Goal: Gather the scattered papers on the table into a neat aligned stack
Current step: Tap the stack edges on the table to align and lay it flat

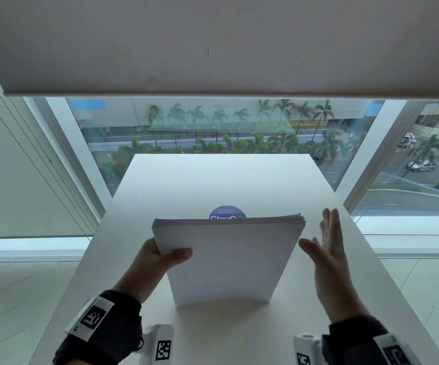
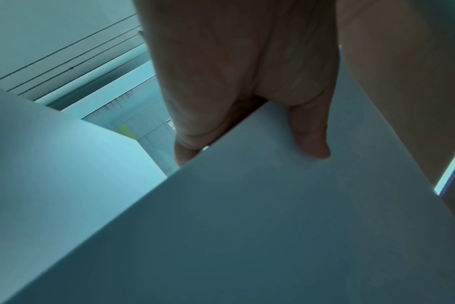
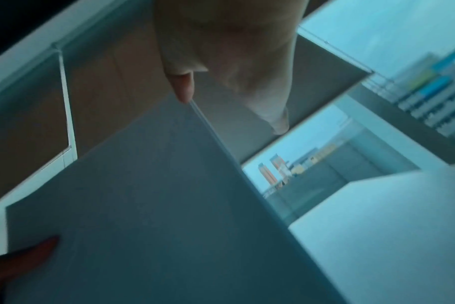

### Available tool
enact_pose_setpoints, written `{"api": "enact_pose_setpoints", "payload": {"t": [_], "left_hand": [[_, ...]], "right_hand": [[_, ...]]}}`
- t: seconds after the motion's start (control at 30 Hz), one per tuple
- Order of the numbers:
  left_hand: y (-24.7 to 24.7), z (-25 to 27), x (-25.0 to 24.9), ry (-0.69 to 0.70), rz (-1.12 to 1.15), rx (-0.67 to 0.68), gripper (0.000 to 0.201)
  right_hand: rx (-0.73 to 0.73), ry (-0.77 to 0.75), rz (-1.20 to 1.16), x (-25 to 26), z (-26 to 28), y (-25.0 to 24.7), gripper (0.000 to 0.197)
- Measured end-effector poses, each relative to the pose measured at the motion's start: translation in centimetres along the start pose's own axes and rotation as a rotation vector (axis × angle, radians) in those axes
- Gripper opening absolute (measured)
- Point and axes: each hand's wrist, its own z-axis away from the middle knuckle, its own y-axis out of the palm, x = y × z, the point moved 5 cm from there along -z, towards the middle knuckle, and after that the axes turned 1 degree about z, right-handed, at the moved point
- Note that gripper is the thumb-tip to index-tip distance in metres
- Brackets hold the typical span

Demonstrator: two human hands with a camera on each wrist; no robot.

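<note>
A thick stack of white papers [image 1: 229, 259] stands upright on its lower edge on the white table [image 1: 213, 180]. My left hand [image 1: 160, 255] grips the stack's upper left side, thumb on the near face and fingers behind it. In the left wrist view the thumb [image 2: 312, 142] presses the papers [image 2: 273, 226]. My right hand [image 1: 326, 243] is flat, fingers straight, just right of the stack's right edge, a small gap between them. The right wrist view shows the papers [image 3: 156, 205] beside that hand [image 3: 221, 61]. The top edges of the sheets look slightly uneven.
A round purple sticker [image 1: 227, 213] lies on the table behind the stack. The table runs up to a large window [image 1: 213, 127] with a blind [image 1: 213, 43] lowered halfway. Tiled floor [image 1: 15, 285] lies on both sides of the table.
</note>
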Motion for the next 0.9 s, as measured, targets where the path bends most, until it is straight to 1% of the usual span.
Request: {"api": "enact_pose_setpoints", "payload": {"t": [0.03, 0.07, 0.1, 0.13, 0.17, 0.2, 0.23, 0.27, 0.3, 0.37, 0.4, 0.43, 0.5, 0.53, 0.57, 0.63, 0.67, 0.7, 0.77, 0.8, 0.83, 0.87, 0.9], "left_hand": [[-0.1, 0.0, 0.2, 0.000, 0.002, 0.007, 0.047], [-0.1, 0.0, 0.3, -0.006, 0.002, 0.000, 0.054], [-0.3, -0.1, 0.4, -0.009, 0.002, -0.013, 0.052], [-0.4, -0.2, 0.4, -0.016, 0.005, -0.018, 0.045], [-0.4, -0.3, 0.3, -0.022, 0.016, -0.016, 0.039], [-0.4, -0.3, 0.2, -0.024, 0.026, -0.016, 0.037], [-0.4, -0.4, 0.3, -0.022, 0.027, -0.012, 0.039], [-0.4, -0.3, 0.3, -0.022, 0.023, -0.012, 0.041], [-0.4, -0.3, 0.4, -0.025, 0.021, -0.016, 0.039], [-0.4, -0.3, 0.3, -0.028, 0.026, -0.027, 0.034], [-0.5, -0.4, 0.4, -0.029, 0.029, -0.033, 0.033], [-0.6, -0.5, 0.4, -0.029, 0.028, -0.034, 0.033], [-0.7, -0.5, 0.4, -0.034, 0.027, -0.033, 0.033], [-0.6, -0.5, 0.3, -0.037, 0.027, -0.033, 0.033], [-0.6, -0.4, 0.3, -0.035, 0.027, -0.033, 0.033], [-0.6, -0.4, 0.1, -0.028, 0.032, -0.037, 0.034], [-0.6, -0.4, 0.1, -0.025, 0.037, -0.042, 0.035], [-0.7, -0.5, 0.1, -0.023, 0.041, -0.045, 0.036], [-0.7, -0.5, 0.1, -0.021, 0.042, -0.045, 0.037], [-0.7, -0.4, 0.1, -0.025, 0.040, -0.044, 0.037], [-0.7, -0.4, 0.2, -0.028, 0.034, -0.042, 0.036], [-0.7, -0.4, 0.2, -0.028, 0.026, -0.042, 0.035], [-0.7, -0.5, 0.2, -0.026, 0.018, -0.046, 0.035]], "right_hand": [[0.036, 0.012, -0.056, -0.6, 0.4, 0.7, 0.091], [0.118, 0.024, -0.082, -1.0, 0.9, 1.6, 0.085], [0.207, 0.043, -0.096, -1.2, 1.2, 2.4, 0.078], [0.246, 0.056, -0.105, -1.3, 1.3, 2.7, 0.073], [0.217, 0.061, -0.143, -1.3, 1.1, 2.5, 0.073], [0.135, 0.060, -0.180, -1.5, 0.7, 1.8, 0.078], [0.057, 0.055, -0.222, -1.6, 0.3, 1.0, 0.082], [0.024, 0.052, -0.236, -1.6, 0.1, 0.6, 0.083], [0.061, 0.049, -0.222, -1.3, 0.1, 0.8, 0.079], [0.268, 0.066, -0.128, -1.1, 0.5, 2.4, 0.063], [0.309, 0.064, -0.091, -1.1, 0.8, 2.8, 0.060], [0.284, 0.063, -0.106, -1.1, 0.8, 2.8, 0.064], [0.121, 0.046, -0.165, -1.3, 0.4, 1.8, 0.077], [0.093, 0.039, -0.173, -1.3, 0.4, 1.7, 0.080], [0.130, 0.026, -0.150, -1.1, 0.4, 2.1, 0.082], [0.272, 0.022, -0.035, -1.0, 0.8, 3.4, 0.078], [0.277, 0.014, -0.013, -0.9, 0.8, 3.7, 0.077], [0.242, 0.010, -0.042, -0.7, 0.6, 3.6, 0.079], [0.130, 0.036, -0.130, -0.7, -0.1, 2.9, 0.084], [0.120, 0.054, -0.137, -0.8, -0.3, 2.9, 0.081], [0.154, 0.064, -0.099, -0.7, -0.3, 3.4, 0.072], [0.188, 0.070, -0.015, -0.9, -0.4, 3.8, 0.063], [0.200, 0.077, 0.064, -1.2, -0.5, 3.9, 0.059]]}}
